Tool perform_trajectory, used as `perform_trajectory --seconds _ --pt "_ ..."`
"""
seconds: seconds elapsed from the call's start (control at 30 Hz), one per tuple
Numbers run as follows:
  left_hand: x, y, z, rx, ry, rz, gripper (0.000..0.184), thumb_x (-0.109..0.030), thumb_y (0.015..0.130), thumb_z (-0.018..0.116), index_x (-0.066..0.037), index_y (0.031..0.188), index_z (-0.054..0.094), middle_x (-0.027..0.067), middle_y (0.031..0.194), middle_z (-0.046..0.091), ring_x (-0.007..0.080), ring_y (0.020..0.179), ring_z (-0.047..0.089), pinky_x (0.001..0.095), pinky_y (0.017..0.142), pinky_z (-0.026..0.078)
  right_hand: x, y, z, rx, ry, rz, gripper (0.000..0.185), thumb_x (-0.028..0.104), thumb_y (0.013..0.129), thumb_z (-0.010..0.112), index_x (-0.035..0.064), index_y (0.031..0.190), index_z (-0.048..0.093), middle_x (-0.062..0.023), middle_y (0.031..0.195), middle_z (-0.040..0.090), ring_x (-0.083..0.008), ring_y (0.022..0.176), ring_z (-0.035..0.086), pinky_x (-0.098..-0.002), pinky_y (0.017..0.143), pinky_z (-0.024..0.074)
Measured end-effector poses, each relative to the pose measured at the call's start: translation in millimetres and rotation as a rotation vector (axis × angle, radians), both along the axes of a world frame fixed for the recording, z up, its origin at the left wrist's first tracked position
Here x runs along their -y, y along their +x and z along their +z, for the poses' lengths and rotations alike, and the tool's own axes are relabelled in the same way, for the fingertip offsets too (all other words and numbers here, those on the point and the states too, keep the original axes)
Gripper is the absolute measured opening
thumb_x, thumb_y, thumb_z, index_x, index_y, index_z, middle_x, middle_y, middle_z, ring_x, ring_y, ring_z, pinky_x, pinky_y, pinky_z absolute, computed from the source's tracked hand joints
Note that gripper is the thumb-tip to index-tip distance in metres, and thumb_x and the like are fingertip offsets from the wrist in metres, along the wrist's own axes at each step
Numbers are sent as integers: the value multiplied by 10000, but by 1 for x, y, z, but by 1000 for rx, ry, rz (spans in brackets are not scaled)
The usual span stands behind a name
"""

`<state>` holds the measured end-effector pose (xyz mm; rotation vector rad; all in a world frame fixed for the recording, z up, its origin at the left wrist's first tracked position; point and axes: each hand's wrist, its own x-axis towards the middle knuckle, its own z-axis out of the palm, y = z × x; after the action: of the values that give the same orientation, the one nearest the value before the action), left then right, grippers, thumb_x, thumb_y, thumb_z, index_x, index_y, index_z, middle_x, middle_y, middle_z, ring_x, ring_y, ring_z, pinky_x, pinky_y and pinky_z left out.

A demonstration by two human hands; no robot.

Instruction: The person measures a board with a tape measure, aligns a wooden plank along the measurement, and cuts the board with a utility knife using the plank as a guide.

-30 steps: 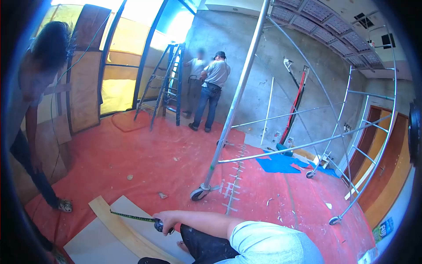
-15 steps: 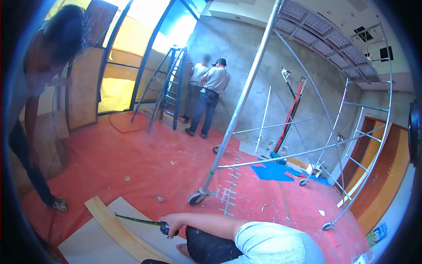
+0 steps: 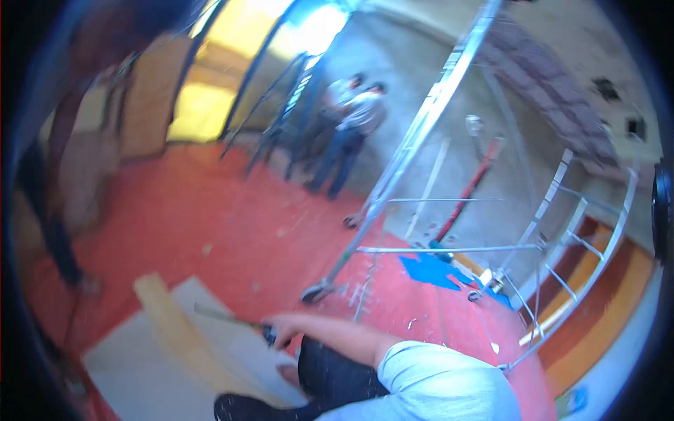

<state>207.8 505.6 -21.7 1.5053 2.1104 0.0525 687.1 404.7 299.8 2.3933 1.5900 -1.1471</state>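
Observation:
My right hand reaches in from the lower right, its fingers closed around a tape measure. The tape's blade is pulled out and runs left over a pale sheet lying on the floor. A long, light wooden strip lies on the same sheet, and the blade's far end is close to it. Motion blur hides whether the blade touches the strip. My dark-clad knee is just below the forearm. My left hand is out of view.
A person bends over at the left. Two people stand by the grey wall near a stepladder. Wheeled metal scaffolding rises in front of me, its caster on the red floor covering. Blue sheeting lies beyond.
The view has shifted and blurred. My right hand still holds the tape measure with its blade out. More of the pale sheet and my dark-clad leg shows at the bottom.

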Motion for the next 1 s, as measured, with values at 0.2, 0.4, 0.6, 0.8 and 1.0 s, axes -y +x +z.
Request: perform_trajectory --seconds 0.2,0.4,0.6,0.8,1.0 --pt "99 -79 -26 -74 -202 500 1233 -744 732 785 -149 1664 240 194 1716 237 390 1593 195 647 1267 180 1 7 23 -162 -39 -9 720 178 647 939 28 1268 605 -85 1001 725 -191 853 713 -350 763 615" --pt "132 -183 21 196 -72 136 794 -595 903 719 -56 1469 579 189 1524 569 336 1400 551 426 1183 426 -3 -17 46 84 114 85 951 134 590 881 32 1456 501 -110 1116 660 -230 955 653 -358 871 544" --pt "258 -201 73 114 -113 397 747 -467 858 794 -105 1475 579 173 1453 627 317 1285 645 435 1078 510 -6 3 37 -49 90 -7 971 131 628 861 39 1502 448 -90 1029 647 -188 824 650 -337 730 559" --pt "324 -108 95 -40 -437 127 871 -363 865 791 -175 1603 368 196 1427 570 402 1249 638 510 1027 531 -11 -6 47 -25 101 56 989 147 623 857 28 1514 444 -100 1037 646 -195 834 658 -342 725 574" --pt "300 -125 47 -44 -253 142 758 -114 876 642 -210 1578 374 212 1372 548 415 1180 652 542 983 541 -17 8 31 65 132 161 1041 171 596 872 -5 1526 440 -146 1153 662 -249 948 682 -360 798 585"
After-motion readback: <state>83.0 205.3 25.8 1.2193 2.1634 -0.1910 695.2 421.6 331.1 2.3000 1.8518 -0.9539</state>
